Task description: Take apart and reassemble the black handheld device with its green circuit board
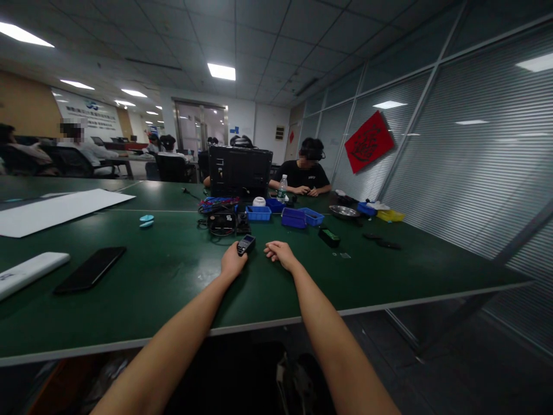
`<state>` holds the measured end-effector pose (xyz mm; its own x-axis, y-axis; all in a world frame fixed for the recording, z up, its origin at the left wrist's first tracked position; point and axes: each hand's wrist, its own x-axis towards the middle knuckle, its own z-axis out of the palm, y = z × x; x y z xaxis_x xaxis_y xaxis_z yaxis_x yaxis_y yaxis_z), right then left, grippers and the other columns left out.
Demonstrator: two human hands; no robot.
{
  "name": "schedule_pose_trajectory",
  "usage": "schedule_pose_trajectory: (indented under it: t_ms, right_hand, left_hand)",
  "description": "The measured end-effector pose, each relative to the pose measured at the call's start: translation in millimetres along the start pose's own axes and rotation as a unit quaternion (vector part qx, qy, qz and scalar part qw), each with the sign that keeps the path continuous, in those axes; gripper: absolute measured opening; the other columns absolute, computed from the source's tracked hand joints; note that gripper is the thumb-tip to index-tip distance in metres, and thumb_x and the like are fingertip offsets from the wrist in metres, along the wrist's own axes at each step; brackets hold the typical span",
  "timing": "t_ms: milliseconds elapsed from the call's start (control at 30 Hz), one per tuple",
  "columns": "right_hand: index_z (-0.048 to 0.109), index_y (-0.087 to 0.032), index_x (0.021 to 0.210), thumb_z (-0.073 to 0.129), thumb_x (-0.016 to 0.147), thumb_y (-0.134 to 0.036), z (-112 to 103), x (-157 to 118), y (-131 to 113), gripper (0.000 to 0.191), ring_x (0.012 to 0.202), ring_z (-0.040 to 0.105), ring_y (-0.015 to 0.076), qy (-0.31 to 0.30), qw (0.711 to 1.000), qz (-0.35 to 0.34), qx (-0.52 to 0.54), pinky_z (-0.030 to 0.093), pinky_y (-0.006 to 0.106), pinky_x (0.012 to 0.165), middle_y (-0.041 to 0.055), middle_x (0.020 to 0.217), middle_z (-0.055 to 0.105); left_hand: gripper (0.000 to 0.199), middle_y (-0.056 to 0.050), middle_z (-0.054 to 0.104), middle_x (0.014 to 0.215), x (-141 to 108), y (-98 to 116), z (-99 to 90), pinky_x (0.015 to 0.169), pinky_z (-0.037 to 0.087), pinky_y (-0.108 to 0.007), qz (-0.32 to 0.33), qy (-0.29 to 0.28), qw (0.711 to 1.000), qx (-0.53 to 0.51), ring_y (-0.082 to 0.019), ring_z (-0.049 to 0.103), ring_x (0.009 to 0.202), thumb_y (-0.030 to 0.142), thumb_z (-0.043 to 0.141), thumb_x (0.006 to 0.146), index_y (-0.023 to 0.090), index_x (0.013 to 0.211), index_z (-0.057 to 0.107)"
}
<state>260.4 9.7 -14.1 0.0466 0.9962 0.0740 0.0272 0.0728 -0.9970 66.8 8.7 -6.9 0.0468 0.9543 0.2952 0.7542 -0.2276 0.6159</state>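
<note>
My left hand (234, 261) is closed around a small black handheld device with a screen and buttons (246, 244), held just above the green table with its face turned up. To the right of it, apart from the device, my right hand (280, 254) hovers low over or rests on the table; I cannot tell which. Its fingers are loosely curled together and nothing shows in them. Just beyond the device lies a heap of black boxes and cables (221, 222). A green and black box (329, 237) sits to the right of my right hand.
Blue bins (258, 214), a white ball (259, 202), a water bottle (282, 188) and a monitor (240, 171) stand farther back. A metal pan (344, 212) lies right. Leftward are a black slab (91, 269), a white bar (32, 273) and a turquoise item (147, 221). A person (302, 173) sits opposite.
</note>
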Motion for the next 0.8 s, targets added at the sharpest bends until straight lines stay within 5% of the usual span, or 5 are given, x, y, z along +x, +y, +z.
schedule_pose_trajectory:
  t_ms: [400,800]
  right_hand:
    - [0.057,-0.011,0.075,0.051,0.069,-0.018,-7,7,4,0.012,0.042,0.049,0.0063,0.110,0.993,-0.046,-0.010,0.032,0.015,0.034,0.0027,0.061,0.061]
    - [0.057,-0.012,0.075,0.049,0.068,-0.017,-8,9,8,0.012,0.042,0.048,0.0064,0.106,0.992,-0.050,-0.047,0.032,0.016,0.034,0.0021,0.061,0.060]
  left_hand:
    - [0.047,-0.009,0.062,0.107,9,-62,-67.6,0.076,0.045,-0.030,-0.081,0.007,0.995,0.059,-0.025,0.058,0.096,0.034,0.053,0.070,0.019,0.114,0.051]
    - [0.050,-0.015,0.060,0.108,26,-146,-148.9,0.076,0.045,-0.036,-0.208,0.100,0.965,0.121,-0.030,0.056,0.099,0.042,0.048,0.072,0.014,0.113,0.048]
